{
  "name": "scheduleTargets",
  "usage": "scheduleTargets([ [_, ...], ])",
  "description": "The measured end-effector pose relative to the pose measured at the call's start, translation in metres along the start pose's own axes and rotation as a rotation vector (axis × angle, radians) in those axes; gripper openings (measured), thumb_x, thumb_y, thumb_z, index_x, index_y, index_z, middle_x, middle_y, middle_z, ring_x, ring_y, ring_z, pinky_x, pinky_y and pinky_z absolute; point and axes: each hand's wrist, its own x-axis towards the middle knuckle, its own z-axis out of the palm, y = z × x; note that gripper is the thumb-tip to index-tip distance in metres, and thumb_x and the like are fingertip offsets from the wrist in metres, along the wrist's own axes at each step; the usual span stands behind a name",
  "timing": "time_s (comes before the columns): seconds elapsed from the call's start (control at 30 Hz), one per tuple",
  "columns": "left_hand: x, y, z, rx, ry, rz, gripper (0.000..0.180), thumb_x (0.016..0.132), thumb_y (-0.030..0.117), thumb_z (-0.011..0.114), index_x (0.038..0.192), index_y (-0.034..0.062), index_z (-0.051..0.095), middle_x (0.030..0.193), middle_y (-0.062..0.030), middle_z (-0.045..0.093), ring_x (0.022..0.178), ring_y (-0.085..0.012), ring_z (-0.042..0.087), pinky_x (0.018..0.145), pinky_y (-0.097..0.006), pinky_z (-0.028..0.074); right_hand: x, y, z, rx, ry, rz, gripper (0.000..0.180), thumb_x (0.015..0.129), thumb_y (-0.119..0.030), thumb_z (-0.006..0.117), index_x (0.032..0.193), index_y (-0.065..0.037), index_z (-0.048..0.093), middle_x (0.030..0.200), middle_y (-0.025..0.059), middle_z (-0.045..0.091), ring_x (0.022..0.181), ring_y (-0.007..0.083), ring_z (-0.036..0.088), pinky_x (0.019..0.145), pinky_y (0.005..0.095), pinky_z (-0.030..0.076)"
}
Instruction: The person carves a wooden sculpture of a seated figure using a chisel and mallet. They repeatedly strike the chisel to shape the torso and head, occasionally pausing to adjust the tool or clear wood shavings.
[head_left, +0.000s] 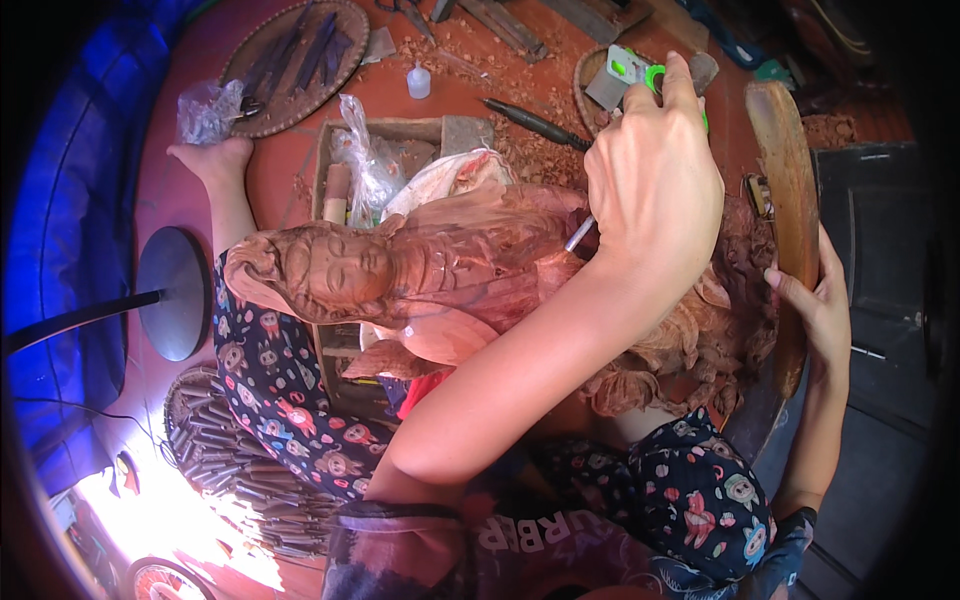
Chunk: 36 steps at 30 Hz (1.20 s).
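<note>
A carved reddish wooden statue (440, 265) lies on its back across my lap, its head to the left and its densely carved base to the right. Over its middle, my left hand (655, 165) is closed around a slim tool with a metal shaft (579, 234). The shaft points down at the carved folds; the handle is mostly hidden in my fist. A green and white piece (628, 66) shows beyond my fingers; whether it belongs to the tool, I cannot tell. At the base end, my right hand (818, 300) grips a long curved wooden piece (785, 210), thumb on its near face.
Behind the statue sit a box (325, 165) with plastic bags, a black pen-shaped tool (535, 124), a small white bottle (419, 81) and a round woven tray (352, 75). A lamp base (175, 300) and a basket of chisels (215, 440) stand left. Wood chips litter the red floor.
</note>
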Motion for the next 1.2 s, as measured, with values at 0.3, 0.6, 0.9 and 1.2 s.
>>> scheduleTargets([
  [0.3, 0.005, 0.002, -0.015, 0.015, -0.154, -0.073, 0.036, 0.088, 0.007, 0.055, 0.121, -0.0086, 0.055, 0.09, -0.0281, 0.062, 0.07, -0.0405, 0.066, 0.06, -0.046, 0.053, 0.035, -0.02, -0.001, -0.07, -0.067, -0.029, 0.075, 0.076, -0.001, 0.068, 0.143, -0.005, 0.037, 0.084, 0.0003, 0.055, 0.064, 0.0063, 0.05, 0.056, 0.0204, 0.043],
  [0.6, -0.001, 0.017, -0.034, 0.015, -0.028, -0.009, 0.037, 0.088, 0.009, 0.056, 0.121, -0.0075, 0.055, 0.088, -0.0262, 0.062, 0.068, -0.0392, 0.066, 0.059, -0.046, 0.052, 0.032, -0.024, -0.001, -0.038, 0.014, -0.075, 0.077, 0.074, 0.001, 0.067, 0.144, -0.005, 0.036, 0.088, 0.0003, 0.055, 0.069, 0.0062, 0.051, 0.056, 0.0205, 0.043],
  [0.9, -0.004, -0.006, 0.003, 0.02, -0.075, -0.085, 0.033, 0.087, 0.007, 0.057, 0.116, -0.0076, 0.059, 0.086, -0.026, 0.063, 0.069, -0.0388, 0.066, 0.06, -0.045, 0.052, 0.033, -0.017, -0.013, -0.106, 0.01, -0.16, 0.076, 0.074, 0.002, 0.065, 0.144, -0.004, 0.036, 0.099, 0.0009, 0.057, 0.074, 0.0042, 0.05, 0.06, 0.0189, 0.042],
  [1.2, -0.001, 0.004, -0.016, -0.031, -0.081, 0.043, 0.031, 0.084, 0.006, 0.058, 0.113, -0.0075, 0.06, 0.085, -0.0276, 0.063, 0.065, -0.0406, 0.065, 0.059, -0.046, 0.051, 0.02, -0.019, -0.014, -0.114, 0.047, -0.134, 0.074, 0.076, 0.0, 0.066, 0.144, -0.005, 0.037, 0.104, 0.0014, 0.052, 0.089, 0.0078, 0.048, 0.076, 0.0214, 0.041],
])
